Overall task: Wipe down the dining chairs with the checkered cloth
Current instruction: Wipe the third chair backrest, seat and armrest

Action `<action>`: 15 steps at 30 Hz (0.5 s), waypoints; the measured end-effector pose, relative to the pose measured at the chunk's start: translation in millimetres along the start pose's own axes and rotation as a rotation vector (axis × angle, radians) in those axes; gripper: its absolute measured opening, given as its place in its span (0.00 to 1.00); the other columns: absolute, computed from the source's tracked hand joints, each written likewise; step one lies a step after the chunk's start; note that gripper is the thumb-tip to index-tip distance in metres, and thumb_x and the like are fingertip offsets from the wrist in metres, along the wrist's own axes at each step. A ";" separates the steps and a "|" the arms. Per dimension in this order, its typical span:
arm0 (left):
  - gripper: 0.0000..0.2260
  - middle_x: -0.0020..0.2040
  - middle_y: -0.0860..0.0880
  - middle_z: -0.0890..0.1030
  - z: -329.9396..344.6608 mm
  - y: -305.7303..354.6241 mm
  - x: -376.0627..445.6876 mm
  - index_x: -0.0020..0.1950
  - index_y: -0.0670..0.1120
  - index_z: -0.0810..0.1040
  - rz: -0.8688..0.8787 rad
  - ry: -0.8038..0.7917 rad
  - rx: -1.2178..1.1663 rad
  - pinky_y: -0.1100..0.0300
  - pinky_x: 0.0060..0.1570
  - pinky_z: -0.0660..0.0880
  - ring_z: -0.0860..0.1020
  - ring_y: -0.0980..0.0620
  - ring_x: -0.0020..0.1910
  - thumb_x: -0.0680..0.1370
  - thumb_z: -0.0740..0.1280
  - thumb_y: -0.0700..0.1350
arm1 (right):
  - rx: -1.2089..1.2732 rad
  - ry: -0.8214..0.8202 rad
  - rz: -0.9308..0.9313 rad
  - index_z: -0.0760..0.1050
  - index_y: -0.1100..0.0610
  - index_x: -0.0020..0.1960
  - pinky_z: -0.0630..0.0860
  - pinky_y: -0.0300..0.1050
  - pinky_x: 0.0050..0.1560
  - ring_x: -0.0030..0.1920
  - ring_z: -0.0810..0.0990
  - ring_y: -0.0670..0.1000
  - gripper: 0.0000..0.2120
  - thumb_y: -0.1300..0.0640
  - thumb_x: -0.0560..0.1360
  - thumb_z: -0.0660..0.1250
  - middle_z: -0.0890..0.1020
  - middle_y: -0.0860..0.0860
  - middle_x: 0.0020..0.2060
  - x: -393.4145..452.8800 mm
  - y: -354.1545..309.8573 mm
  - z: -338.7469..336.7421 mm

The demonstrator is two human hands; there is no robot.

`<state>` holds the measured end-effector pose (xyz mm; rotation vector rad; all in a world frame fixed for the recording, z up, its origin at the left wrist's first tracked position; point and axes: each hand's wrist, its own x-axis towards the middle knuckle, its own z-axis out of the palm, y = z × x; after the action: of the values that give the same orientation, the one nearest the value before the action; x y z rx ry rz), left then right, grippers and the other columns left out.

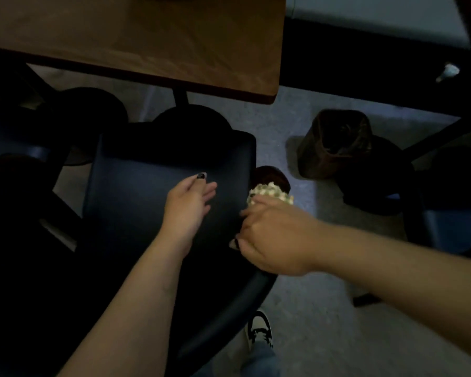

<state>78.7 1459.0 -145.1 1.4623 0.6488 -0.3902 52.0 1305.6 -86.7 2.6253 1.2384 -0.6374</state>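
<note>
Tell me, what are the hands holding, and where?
The right hand grips the cloth by its near end, bunched at the right edge of the chair. The left hand holds nothing; it is open above the seat.

Smooth dark chair seat [147,191], matt wooden table [147,36], checkered cloth [269,193]

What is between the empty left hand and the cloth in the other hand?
In the head view, only bare dark seat of the chair lies between the left hand and the checkered cloth, which the right hand grips at the seat's edge.
</note>
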 end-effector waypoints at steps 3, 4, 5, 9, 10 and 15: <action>0.12 0.54 0.48 0.82 -1.3 -5.1 6.1 0.65 0.47 0.74 0.011 -0.010 0.130 0.55 0.60 0.74 0.80 0.54 0.54 0.83 0.60 0.46 | -0.018 -0.204 0.096 0.79 0.56 0.54 0.66 0.53 0.64 0.57 0.76 0.58 0.19 0.49 0.80 0.52 0.80 0.56 0.54 36.5 22.6 -8.6; 0.13 0.55 0.48 0.82 -1.3 -9.6 8.4 0.66 0.47 0.75 0.024 -0.021 0.200 0.53 0.62 0.74 0.80 0.53 0.55 0.83 0.60 0.47 | -0.047 -0.269 0.124 0.78 0.57 0.55 0.66 0.52 0.65 0.57 0.75 0.58 0.19 0.48 0.79 0.52 0.79 0.57 0.56 49.4 27.1 -11.9; 0.14 0.56 0.48 0.82 -1.5 -13.5 10.6 0.66 0.46 0.75 0.040 -0.031 0.267 0.50 0.65 0.73 0.79 0.50 0.57 0.82 0.60 0.47 | -0.062 -0.316 0.143 0.77 0.56 0.56 0.65 0.52 0.65 0.58 0.75 0.57 0.19 0.48 0.79 0.52 0.79 0.57 0.58 60.0 29.8 -13.9; 0.15 0.61 0.45 0.80 -1.4 -19.8 15.0 0.66 0.47 0.76 0.090 -0.028 0.364 0.48 0.67 0.70 0.78 0.47 0.62 0.81 0.61 0.50 | -0.071 -0.270 0.165 0.78 0.55 0.54 0.60 0.55 0.67 0.58 0.74 0.57 0.21 0.45 0.78 0.51 0.79 0.56 0.54 51.5 26.2 -7.8; 0.15 0.61 0.46 0.80 -1.2 -21.3 15.3 0.66 0.49 0.76 0.095 -0.029 0.372 0.49 0.67 0.70 0.78 0.48 0.62 0.81 0.61 0.51 | -0.049 -0.182 0.138 0.79 0.55 0.52 0.58 0.55 0.69 0.57 0.73 0.56 0.22 0.44 0.77 0.50 0.80 0.55 0.51 39.5 20.1 -1.1; 0.16 0.62 0.48 0.80 1.7 -25.0 14.9 0.67 0.51 0.75 0.111 -0.055 0.439 0.49 0.67 0.70 0.77 0.50 0.62 0.81 0.61 0.50 | 0.080 -0.118 0.240 0.80 0.55 0.47 0.63 0.53 0.66 0.55 0.73 0.56 0.22 0.44 0.74 0.51 0.80 0.54 0.50 39.4 31.7 6.2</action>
<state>75.2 1457.1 -173.9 1.8876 0.4506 -0.5058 96.6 1310.6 -110.8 2.6983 0.8652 -0.7989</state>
